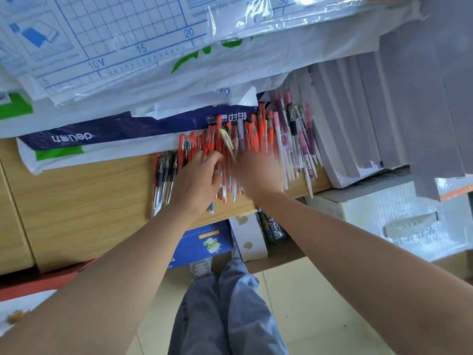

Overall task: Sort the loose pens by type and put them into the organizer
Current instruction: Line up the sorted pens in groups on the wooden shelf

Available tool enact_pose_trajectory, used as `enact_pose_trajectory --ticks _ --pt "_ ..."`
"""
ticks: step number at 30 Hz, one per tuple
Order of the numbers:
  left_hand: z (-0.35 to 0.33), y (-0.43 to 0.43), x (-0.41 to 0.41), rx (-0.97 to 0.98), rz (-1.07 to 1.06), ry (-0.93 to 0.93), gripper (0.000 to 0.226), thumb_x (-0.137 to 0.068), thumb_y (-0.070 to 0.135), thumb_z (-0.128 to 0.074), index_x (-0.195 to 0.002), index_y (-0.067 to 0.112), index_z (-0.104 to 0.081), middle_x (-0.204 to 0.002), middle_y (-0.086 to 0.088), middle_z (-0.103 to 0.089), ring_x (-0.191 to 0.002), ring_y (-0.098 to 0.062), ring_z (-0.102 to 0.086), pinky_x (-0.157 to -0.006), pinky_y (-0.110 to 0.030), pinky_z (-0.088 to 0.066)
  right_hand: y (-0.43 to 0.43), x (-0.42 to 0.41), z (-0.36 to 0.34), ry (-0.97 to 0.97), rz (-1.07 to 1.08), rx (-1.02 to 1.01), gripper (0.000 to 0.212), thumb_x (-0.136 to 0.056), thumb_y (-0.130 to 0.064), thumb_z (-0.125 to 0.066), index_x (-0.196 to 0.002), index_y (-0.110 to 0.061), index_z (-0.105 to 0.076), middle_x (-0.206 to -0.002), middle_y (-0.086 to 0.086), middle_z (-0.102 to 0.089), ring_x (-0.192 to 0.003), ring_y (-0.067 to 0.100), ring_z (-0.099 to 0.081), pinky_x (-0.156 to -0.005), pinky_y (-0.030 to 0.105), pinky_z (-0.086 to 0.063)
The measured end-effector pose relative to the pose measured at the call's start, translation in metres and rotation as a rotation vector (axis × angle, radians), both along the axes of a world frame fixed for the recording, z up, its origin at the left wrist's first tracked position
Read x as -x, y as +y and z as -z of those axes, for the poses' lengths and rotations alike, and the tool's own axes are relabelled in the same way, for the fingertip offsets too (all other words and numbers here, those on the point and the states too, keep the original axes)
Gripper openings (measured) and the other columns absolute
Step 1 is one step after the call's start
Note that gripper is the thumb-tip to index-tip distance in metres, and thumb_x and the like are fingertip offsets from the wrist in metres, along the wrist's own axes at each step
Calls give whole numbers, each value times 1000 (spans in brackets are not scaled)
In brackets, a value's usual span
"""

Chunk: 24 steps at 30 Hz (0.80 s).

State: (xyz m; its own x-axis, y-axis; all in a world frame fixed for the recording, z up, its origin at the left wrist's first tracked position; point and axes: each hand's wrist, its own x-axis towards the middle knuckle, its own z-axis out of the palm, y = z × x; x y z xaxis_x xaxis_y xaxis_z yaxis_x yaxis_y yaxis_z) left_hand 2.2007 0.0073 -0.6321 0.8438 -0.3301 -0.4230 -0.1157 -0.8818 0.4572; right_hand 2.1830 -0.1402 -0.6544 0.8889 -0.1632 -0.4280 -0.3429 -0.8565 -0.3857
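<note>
So all the pens are loose on the wooden counter (89, 201), already kinda grouped: black pens (163, 175) on the left, a big heap of red pens (261, 129) in the middle, and pink and white pens (294, 139) on the right, up against stacks of grey paper (358, 119). Both hands are in the red heap. The left hand (197, 183) has its fingers (204, 156) bent down onto the red ones, but I can't tell if it's pinching any. The right hand (258, 172) is a total blur, so no idea about its fingers. A blue and white deli paper pack (115, 130) lies behind the pens.
</note>
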Motion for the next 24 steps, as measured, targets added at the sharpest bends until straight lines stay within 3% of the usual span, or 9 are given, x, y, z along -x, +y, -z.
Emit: enact_pose_trajectory --ticks 3,8,15,18,22,24 --pt "-2 -1 -3 51 -25 -18 32 -94 11 -47 -124 21 -52 -101 -2 -52 -63 -16 -53 -55 -29 -41 -7 -2 0 -42 76 -116 29 -86 -40 -66 -86 -11 -63 -67 0 -60 -62 19 -58 -56 30 -50" --pt "-3 -9 -6 120 42 -16 41 -95 12 -48 -134 27 -46 -99 0 -50 -53 -12 -51 -45 -26 -42 -35 0 -6 -79 153 -217 25 -89 -28 -64 -71 -12 -55 -52 -7 -47 -46 8 -42 -47 23 -36" --pt "2 -26 -14 -13 179 -55 45 -95 16 -50 -138 30 -44 -98 0 -49 -53 -8 -43 -42 -20 -27 -60 5 -7 -77 193 -183 31 -89 -30 -63 -67 -15 -47 -51 -7 -41 -45 7 -37 -44 19 -29" --pt "0 -25 -17 -65 179 -110 39 -95 19 -50 -132 27 -47 -94 -3 -55 -56 -12 -47 -42 -20 -24 -63 6 -5 -67 223 -150 28 -88 -33 -65 -71 -15 -51 -53 -7 -45 -48 7 -41 -44 21 -34" --pt "3 -19 -19 -89 136 -152 30 -95 21 -48 -125 22 -51 -83 -3 -59 -56 -17 -55 -46 -25 -44 -63 2 -4 -85 233 -78 22 -87 -34 -66 -84 -16 -54 -56 -8 -49 -51 10 -48 -45 21 -35" --pt "5 -24 -20 -67 86 -165 23 -96 21 -47 -118 18 -54 -74 1 -58 -52 -14 -52 -43 -22 -37 -62 1 -4 -98 219 -61 24 -85 -34 -67 -94 -17 -53 -58 -10 -50 -52 10 -51 -44 21 -38"
